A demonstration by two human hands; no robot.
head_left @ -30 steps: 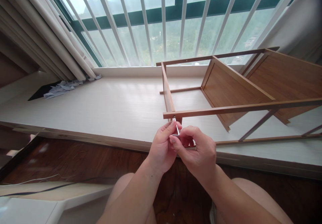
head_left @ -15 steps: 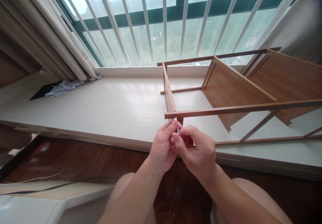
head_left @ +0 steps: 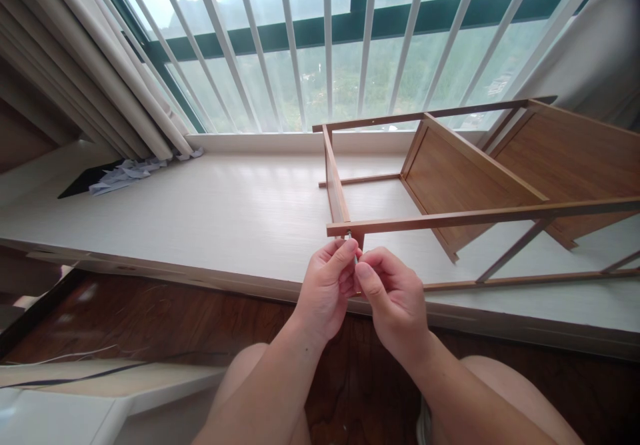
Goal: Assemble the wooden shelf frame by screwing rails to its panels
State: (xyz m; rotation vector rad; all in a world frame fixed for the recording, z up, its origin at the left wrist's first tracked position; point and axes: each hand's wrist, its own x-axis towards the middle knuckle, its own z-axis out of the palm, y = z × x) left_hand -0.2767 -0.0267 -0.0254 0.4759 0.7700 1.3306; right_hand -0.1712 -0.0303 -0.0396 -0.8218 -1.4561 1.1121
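A brown wooden shelf frame (head_left: pixel 430 222) lies on its side, its near left corner just beyond my hands. At the screw (head_left: pixel 349 234) in that corner rests the upper end of a thin silver rod (head_left: pixel 355 258), which looks like a hex key. My left hand (head_left: pixel 327 285) is closed, thumb and fingers pinching around the rod near the screw. On its lower end, the thumb and forefinger of my right hand (head_left: pixel 397 298) are pinched together. Fingers cover most of the rod, so its full shape is hidden.
The frame lies on a white window ledge (head_left: pixel 240 212), with slatted panels (head_left: pixel 470 158) at right. White bars (head_left: pixel 327 45) stand before the window. Crumpled paper (head_left: pixel 127 175) lies by the curtain (head_left: pixel 115 65). A white piece of furniture (head_left: pixel 65 412) stands lower left.
My right hand has shifted slightly, its thumb and forefinger a little higher and turned around the rod. The left thumb has slid up slightly towards the screw. The shelf frame stays put.
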